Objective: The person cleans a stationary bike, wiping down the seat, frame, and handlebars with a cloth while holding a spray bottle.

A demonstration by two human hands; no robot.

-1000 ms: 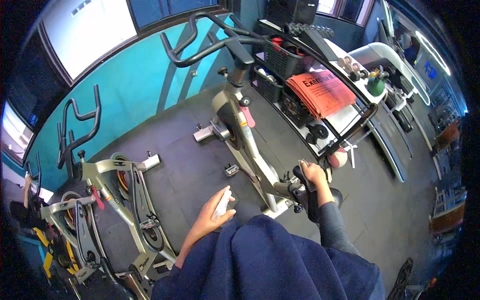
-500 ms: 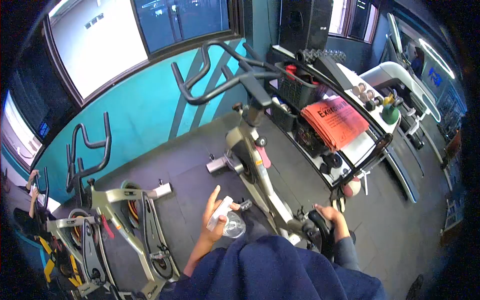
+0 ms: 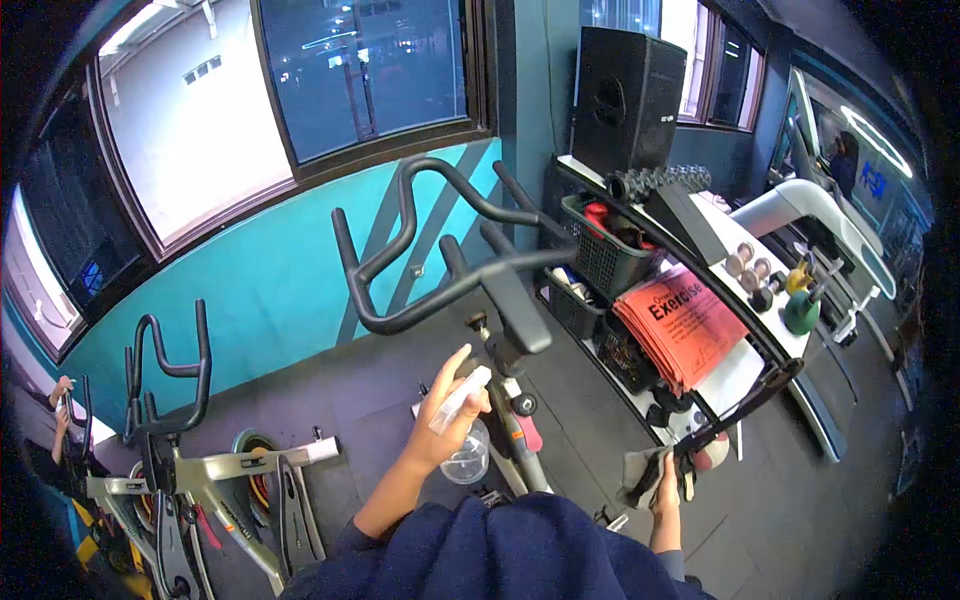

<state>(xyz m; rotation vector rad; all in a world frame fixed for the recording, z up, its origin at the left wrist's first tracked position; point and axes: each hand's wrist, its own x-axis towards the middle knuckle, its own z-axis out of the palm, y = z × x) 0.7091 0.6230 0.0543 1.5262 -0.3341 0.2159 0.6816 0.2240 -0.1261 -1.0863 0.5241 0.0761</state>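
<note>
My left hand [image 3: 448, 415] is wrapped round the white head of a clear spray bottle [image 3: 466, 455], one finger raised. The bottle hangs beside the frame of an exercise bike [image 3: 520, 425], below its black handlebar [image 3: 445, 300]. Out to the right, my right hand [image 3: 668, 492] is closed on a bunched grey cloth [image 3: 640, 474]; part of it is dark and its edges are hard to make out. The cloth is close to the lower end of the rack. My dark blue top hides the rear of the bike.
Beyond the bike stands a rack [image 3: 600, 385] with baskets [image 3: 605, 245], orange exercise sheets [image 3: 680, 325], dumbbells [image 3: 755, 270] and a green kettlebell [image 3: 802, 310]. A black speaker [image 3: 625, 100] is behind it. More bikes [image 3: 235, 470] stand left, near another person's hands [image 3: 60, 405].
My view has tilted up. My left hand has lifted the spray bottle closer to the handlebar post. My right hand has moved away from the bike's black rear part, and the grey cloth now shows.
</note>
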